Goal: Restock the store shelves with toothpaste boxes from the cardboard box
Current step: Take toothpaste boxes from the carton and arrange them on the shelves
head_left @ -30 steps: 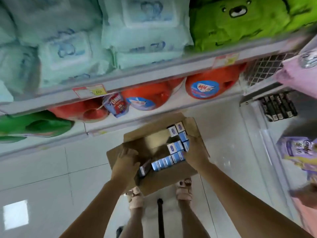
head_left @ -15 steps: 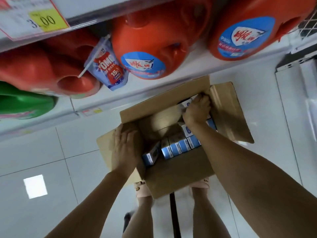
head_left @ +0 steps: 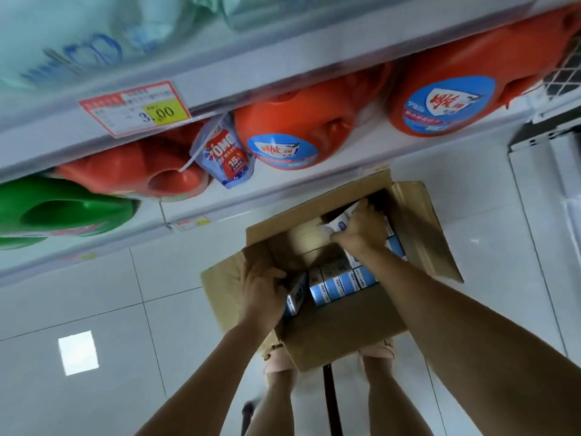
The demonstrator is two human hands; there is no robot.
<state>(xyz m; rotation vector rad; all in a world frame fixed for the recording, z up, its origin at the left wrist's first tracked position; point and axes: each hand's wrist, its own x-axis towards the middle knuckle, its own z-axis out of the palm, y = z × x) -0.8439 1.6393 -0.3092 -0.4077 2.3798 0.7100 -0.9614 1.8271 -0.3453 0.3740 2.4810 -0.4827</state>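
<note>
An open brown cardboard box (head_left: 339,328) sits on the floor in front of my feet. Inside it lie several blue-and-white toothpaste boxes (head_left: 341,283) in rows. My left hand (head_left: 262,292) grips one toothpaste box (head_left: 297,295) at the box's left side, fingers curled over it. My right hand (head_left: 361,229) reaches into the far part of the carton and grips a white-and-blue toothpaste box (head_left: 339,223), tilting it up. More toothpaste boxes lie hidden under my right forearm.
The bottom shelf (head_left: 283,196) right behind the carton carries orange detergent jugs (head_left: 294,136), a green jug (head_left: 63,212) and a hanging pouch (head_left: 224,155). A price tag (head_left: 135,110) marks the shelf edge above. White floor tiles (head_left: 94,309) spread to the left.
The view has tipped up slightly. My right hand has curled tighter around a box at the carton's far side and lifted it. My left hand has closed over a box on the left.
</note>
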